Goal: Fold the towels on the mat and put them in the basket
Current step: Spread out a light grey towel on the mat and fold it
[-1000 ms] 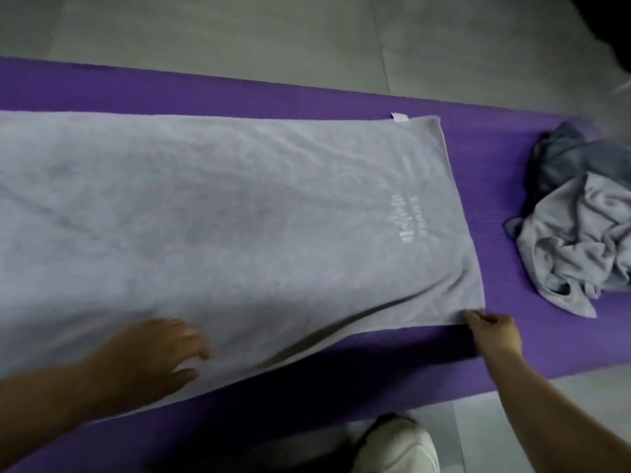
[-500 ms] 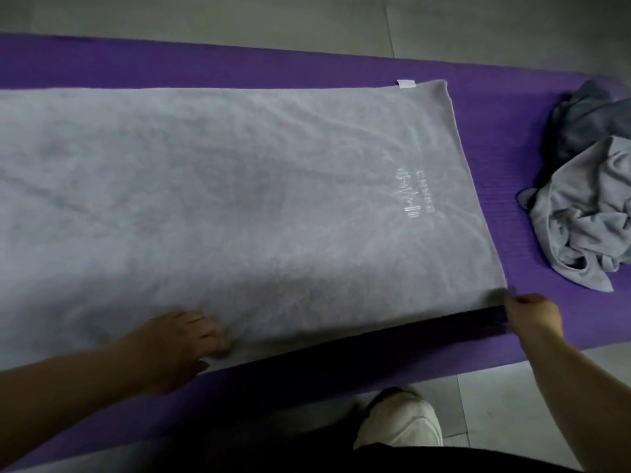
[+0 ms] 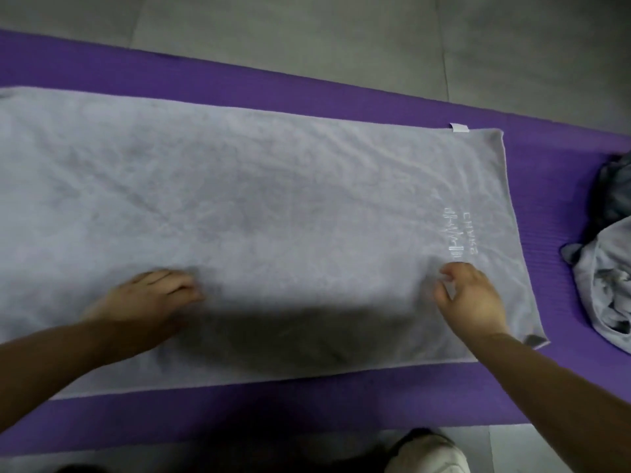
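A large light grey towel [image 3: 259, 213] with a white embroidered logo near its right end lies spread flat on the purple mat [image 3: 553, 172]. My left hand [image 3: 150, 298] rests palm down on the towel's near left part, fingers together. My right hand [image 3: 467, 295] hovers over or touches the towel just below the logo, fingers curled and apart, holding nothing. The towel's near right corner [image 3: 536, 339] is slightly turned up. No basket is in view.
A crumpled heap of grey towels [image 3: 607, 281] sits on the mat at the right edge, a darker one behind it. Grey tiled floor lies beyond the mat. A white shoe [image 3: 426, 452] stands at the mat's near edge.
My right hand let go of the towel's near right corner and moved up onto the towel under the logo. My left hand slid further onto the towel. The towel now lies flatter.
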Demonstrator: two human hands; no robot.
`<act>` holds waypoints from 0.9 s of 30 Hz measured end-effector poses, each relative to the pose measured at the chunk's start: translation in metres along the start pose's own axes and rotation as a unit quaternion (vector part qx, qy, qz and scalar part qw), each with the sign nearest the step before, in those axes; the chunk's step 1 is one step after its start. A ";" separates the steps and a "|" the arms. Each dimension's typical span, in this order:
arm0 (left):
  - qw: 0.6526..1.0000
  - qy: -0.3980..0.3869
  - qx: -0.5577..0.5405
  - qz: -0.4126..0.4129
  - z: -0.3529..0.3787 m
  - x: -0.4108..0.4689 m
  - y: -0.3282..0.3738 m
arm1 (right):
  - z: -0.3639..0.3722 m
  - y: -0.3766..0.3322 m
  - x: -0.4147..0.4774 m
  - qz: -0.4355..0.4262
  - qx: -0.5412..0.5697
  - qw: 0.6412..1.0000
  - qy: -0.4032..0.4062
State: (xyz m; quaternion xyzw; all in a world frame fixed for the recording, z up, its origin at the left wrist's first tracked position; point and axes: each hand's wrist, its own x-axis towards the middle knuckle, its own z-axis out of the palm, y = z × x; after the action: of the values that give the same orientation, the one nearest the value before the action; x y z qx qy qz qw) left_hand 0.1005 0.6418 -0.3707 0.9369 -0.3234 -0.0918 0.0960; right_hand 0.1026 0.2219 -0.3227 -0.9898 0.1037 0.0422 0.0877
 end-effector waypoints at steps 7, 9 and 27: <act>0.972 0.089 -0.011 -0.218 -0.014 -0.069 -0.053 | 0.003 -0.113 0.040 -0.347 -0.075 0.932 -0.077; 0.954 0.074 -0.004 -0.289 -0.014 -0.092 -0.063 | 0.012 -0.164 0.043 -0.427 -0.103 0.892 -0.104; 0.634 0.161 -0.162 -0.739 -0.021 -0.209 -0.117 | 0.068 -0.313 -0.015 -0.555 -0.230 0.733 -0.319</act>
State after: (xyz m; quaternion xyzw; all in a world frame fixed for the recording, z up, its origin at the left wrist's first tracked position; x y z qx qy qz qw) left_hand 0.0120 0.8651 -0.3555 0.8321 0.5177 -0.0311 0.1965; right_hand 0.1501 0.5388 -0.3358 -0.7900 -0.5106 0.3222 -0.1068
